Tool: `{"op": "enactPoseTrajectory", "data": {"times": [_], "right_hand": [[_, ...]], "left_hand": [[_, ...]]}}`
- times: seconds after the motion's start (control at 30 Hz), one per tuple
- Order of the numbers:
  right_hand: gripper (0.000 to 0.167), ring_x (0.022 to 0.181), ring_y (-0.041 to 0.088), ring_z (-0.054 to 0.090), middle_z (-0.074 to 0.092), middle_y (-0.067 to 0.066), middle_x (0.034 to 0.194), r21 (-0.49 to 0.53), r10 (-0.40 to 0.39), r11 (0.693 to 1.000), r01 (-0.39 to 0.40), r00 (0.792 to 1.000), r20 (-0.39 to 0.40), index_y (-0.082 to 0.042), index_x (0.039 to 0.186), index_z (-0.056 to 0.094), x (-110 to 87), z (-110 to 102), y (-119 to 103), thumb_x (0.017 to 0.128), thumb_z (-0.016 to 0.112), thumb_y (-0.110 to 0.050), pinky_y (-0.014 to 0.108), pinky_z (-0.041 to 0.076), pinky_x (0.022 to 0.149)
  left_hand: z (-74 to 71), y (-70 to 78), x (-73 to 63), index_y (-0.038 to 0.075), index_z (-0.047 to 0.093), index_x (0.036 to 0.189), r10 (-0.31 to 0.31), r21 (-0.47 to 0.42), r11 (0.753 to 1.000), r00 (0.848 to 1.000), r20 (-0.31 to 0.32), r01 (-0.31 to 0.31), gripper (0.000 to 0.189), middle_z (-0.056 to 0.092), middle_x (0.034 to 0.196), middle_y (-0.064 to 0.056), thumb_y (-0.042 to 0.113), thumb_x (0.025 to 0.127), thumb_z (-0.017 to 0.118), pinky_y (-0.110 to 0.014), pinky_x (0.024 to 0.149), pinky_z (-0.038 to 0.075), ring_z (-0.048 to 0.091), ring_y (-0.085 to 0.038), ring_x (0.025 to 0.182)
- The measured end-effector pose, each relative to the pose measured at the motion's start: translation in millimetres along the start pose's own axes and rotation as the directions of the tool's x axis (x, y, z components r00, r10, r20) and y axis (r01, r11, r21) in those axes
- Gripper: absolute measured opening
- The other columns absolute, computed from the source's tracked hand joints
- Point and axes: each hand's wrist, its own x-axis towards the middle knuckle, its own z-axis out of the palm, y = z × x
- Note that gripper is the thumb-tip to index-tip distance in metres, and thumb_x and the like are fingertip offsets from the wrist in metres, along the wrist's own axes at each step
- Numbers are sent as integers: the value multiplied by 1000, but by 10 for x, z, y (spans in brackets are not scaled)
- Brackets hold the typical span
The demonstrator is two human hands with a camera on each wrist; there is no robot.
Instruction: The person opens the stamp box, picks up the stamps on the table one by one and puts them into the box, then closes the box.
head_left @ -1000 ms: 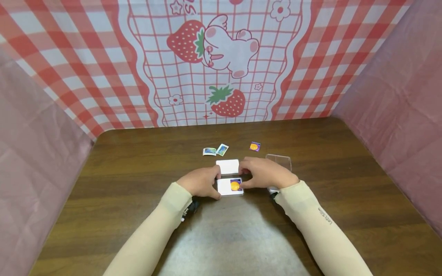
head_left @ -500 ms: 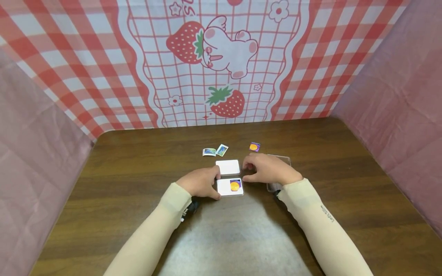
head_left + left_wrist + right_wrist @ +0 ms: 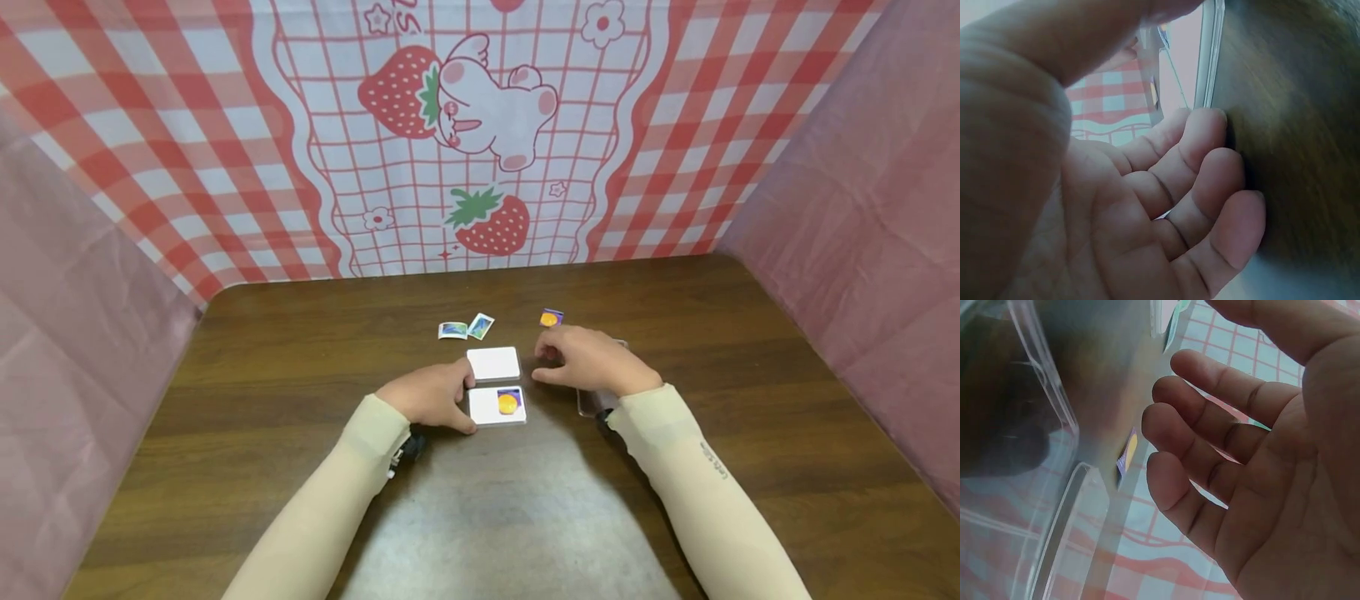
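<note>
Two flat white blocks with clear edges lie one behind the other on the table. The near white block [image 3: 485, 407] bears a small orange-and-purple picture [image 3: 508, 403] at its right end; the far white block [image 3: 492, 364] is plain. My left hand [image 3: 429, 396] holds the near block's left end, thumb at the front corner and fingers behind. In the left wrist view, fingertips [image 3: 1207, 128] meet the layered edge of a white block [image 3: 1200, 56]. To the right of the blocks, my right hand [image 3: 588, 360] hovers with loosely bent fingers [image 3: 1166, 428] and nothing between them.
Partly under my right hand lies a clear plastic case [image 3: 592, 403], also in the right wrist view as clear walls [image 3: 1063, 531]. Two blue-green picture cards [image 3: 453, 331] and an orange-and-purple card [image 3: 551, 317] lie farther back. A checked cloth [image 3: 285, 167] hangs behind the table.
My right hand has let go of the near block's right end and moved right and back, over the clear case. The left hand has stayed at the left end.
</note>
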Motion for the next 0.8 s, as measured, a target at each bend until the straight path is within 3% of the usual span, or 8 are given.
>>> {"op": "enactPoseTrajectory", "data": {"times": [0.4,0.8], "right_hand": [[23,85,16,58,65,-3,96,21,28,999,-27,998,-51,-16,106,71,-33,-73,53,93,78,-34,39,50,78],[31,87,17,60,66,1,98,-3,68,998,-68,991,-111,-10,112,71,-19,-85,77,93,78,-34,41,53,81]], "left_hand": [[7,34,-4,10,55,111,-27,42,999,1000,-3,27,51,61,96,-4,32,81,89,-36,79,48,58,-19,83],[6,38,-15,11,54,112,-25,47,999,1000,1,25,49,61,97,-3,33,83,88,-36,79,48,58,-19,84]]}}
